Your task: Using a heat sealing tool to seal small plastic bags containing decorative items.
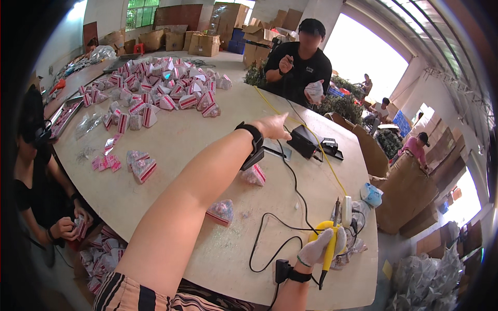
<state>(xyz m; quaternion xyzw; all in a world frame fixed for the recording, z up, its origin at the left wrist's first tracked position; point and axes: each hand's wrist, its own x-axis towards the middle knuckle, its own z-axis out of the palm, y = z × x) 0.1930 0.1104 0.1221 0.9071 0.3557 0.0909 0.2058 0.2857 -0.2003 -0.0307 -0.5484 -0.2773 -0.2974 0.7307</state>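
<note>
My left hand [275, 127] is stretched far across the table beside a black box-shaped device [304, 141]. Its visible fingers are apart, and nothing shows in them. In a white glove, my right hand [317, 248] is closed round a yellow-handled tool [329, 254], which has a pointed metal tip at its upper end and a black lower end. A white power strip [347, 211] lies by that tip. Under and beside my left forearm sit filled clear triangular packets, one by the wrist [254, 175] and one nearer me [221, 211].
A large heap of similar packets [171, 83] covers the far left of the table [187, 140]. Black cable [259, 233] and yellow cord [332, 173] cross the right side. A person [298, 67] stands opposite; another person's hands [70, 226] hold a packet at left.
</note>
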